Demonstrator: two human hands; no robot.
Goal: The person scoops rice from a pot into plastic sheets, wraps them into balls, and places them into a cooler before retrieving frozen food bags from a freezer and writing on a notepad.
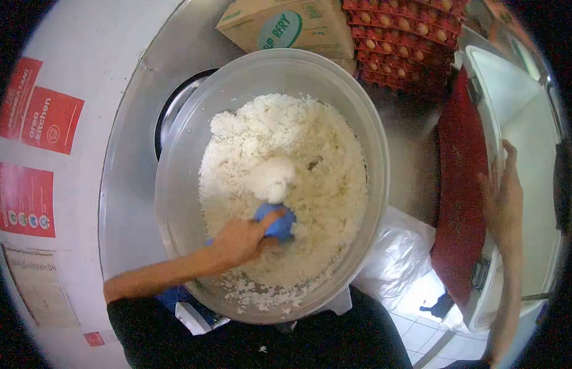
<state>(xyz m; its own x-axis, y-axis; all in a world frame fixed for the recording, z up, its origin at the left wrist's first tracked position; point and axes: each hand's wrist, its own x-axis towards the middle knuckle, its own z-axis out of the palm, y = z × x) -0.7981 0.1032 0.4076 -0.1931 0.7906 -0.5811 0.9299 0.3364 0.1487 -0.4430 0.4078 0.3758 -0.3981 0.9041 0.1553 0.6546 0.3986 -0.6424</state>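
A large round metal pan (181, 209) holds a heap of white rice (323, 154). Over the rice, my left hand (243, 240) is closed around a blue object (276, 222), perhaps a scoop handle, with a rounded white mound just beyond it. The rest of the blue object is hidden by the fingers and rice. At the right, my right hand (502, 190) rests with its fingers spread on the near rim of an open white cooler box (525, 104) with a dark red side.
Behind the pan stand a cardboard box (323, 31) and stacked red egg trays (402, 43). A clear plastic bag (396, 258) lies right of the pan. Red signs (52, 120) hang on the left wall. A dark-rimmed round item (175, 111) shows behind the pan's left edge.
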